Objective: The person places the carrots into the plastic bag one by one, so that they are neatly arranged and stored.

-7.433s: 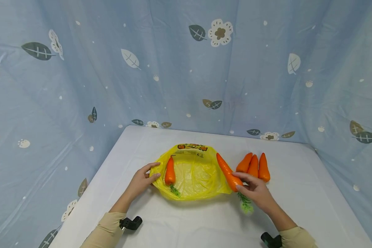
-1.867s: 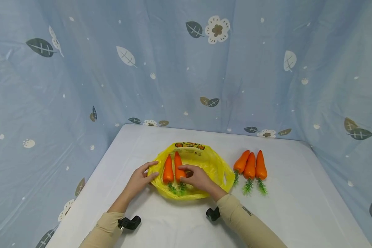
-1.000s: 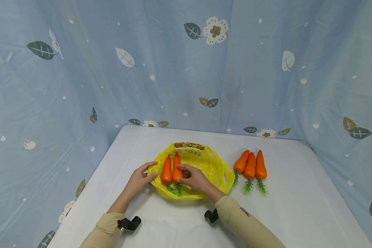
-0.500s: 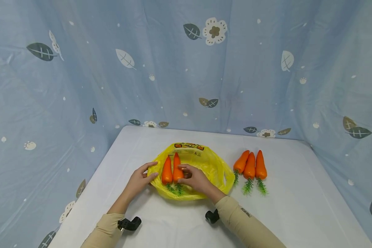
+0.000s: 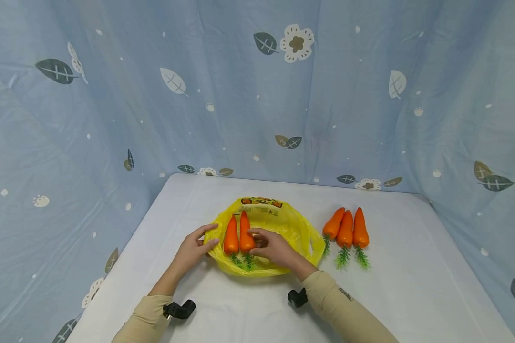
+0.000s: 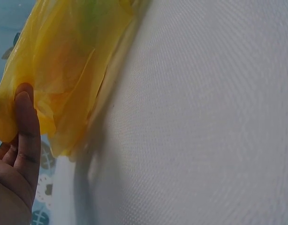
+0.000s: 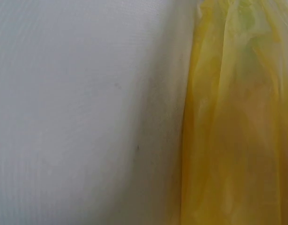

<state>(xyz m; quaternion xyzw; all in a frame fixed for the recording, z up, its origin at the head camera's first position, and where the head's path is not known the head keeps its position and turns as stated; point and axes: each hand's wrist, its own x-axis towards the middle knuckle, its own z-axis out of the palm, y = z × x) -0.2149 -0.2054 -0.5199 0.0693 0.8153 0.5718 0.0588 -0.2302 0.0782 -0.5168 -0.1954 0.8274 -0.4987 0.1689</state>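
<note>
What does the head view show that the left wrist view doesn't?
Only the head view shows the two carrots lying in the bag, the three carrots on the table to its right, the right hand resting on the nearer-in carrot in the bag, and the curtain behind.

Only the left wrist view shows, close up, a finger pressed against the bag's plastic and the weave of the cloth.

Both show the left hand holding the yellow bag at its left edge, on the white table.
</note>
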